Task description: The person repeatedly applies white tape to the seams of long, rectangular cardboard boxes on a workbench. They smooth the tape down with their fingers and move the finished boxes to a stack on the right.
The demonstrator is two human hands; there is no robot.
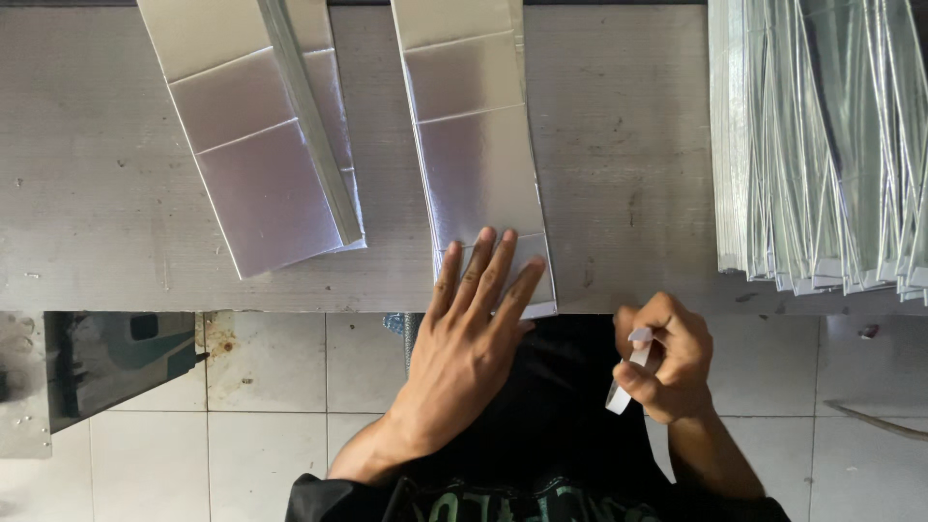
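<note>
Silvery creased foil strip [478, 155] runs lengthwise away across the grey bench [619, 145], left hand [474, 333] flat, fingers spread on its near end, right hand [667, 362] off the bench, pinching a small white strip [628, 372].

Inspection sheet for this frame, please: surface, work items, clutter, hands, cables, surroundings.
Surface: grey worn bench, scuffed and spotted.
Work items: silver creased sheet lying flat under the left hand; small white strip in the right hand.
Clutter: second silver sheet with a folded strip on top, far left; stack of silver sheets at the right.
Hands: left hand flat, fingers spread on the sheet's near end; right hand closed around the strip, off the bench edge.
Cables: nothing seen.
Surroundings: white tiled floor below, stained.
</note>
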